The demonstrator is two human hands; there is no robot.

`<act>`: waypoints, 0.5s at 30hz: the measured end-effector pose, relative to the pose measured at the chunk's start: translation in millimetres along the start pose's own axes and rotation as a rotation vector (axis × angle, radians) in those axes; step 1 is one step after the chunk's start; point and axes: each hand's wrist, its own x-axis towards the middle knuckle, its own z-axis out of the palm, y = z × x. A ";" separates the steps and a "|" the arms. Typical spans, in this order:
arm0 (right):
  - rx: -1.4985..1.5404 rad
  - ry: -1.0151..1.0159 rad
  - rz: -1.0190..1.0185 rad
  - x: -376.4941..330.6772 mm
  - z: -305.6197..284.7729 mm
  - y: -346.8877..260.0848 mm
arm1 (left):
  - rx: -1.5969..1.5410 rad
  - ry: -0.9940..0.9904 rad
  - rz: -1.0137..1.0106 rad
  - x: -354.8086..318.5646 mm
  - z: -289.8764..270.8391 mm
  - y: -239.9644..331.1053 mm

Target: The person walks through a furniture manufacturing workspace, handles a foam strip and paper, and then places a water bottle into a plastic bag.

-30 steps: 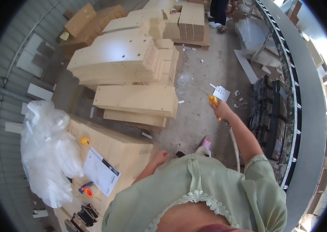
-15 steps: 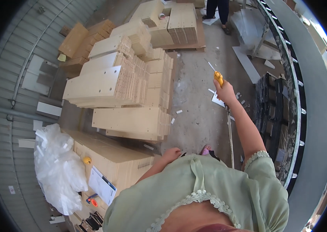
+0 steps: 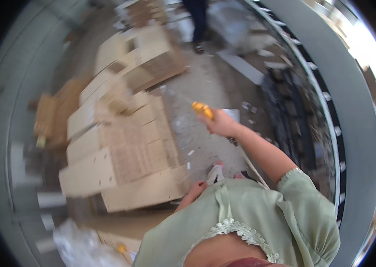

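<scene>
My right hand (image 3: 217, 121) reaches out over the floor, its fingers wrapped round the yellow handle of a tool (image 3: 202, 110). A slim pale shaft extends from that handle toward the upper left. Blur hides whether it is a blade or a screwdriver shaft. Beside my waist, my left hand (image 3: 195, 190) hangs low near the front edge of the stacked boards (image 3: 130, 153). Its fingers are too smeared to make out, and nothing can be seen in it.
More pale boards (image 3: 152, 53) are stacked farther back. Brown cartons (image 3: 59, 109) lie to the left, with clear plastic wrap (image 3: 79, 244) at lower left. Along the right runs a grey rail (image 3: 352, 111) beside a black-wrapped pile (image 3: 288, 115). Another person's legs (image 3: 197, 22) are at the far end. Scraps litter the floor.
The view has swung right, so the stacks sit lower and farther left. My right hand has moved left and slightly down in the picture, still holding the yellow-handled tool. My left hand stays by my waist.
</scene>
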 end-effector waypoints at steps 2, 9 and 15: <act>-0.095 -0.092 0.174 -11.9 2.9 33.8 | -0.099 -0.086 0.005 27.5 -20.1 6.8; 0.066 0.248 0.647 -107.1 -1.2 102.6 | -0.348 -0.566 0.141 71.3 -44.6 135.0; 0.126 0.506 0.600 -148.3 4.5 46.4 | -0.232 -1.120 0.279 49.1 33.9 178.5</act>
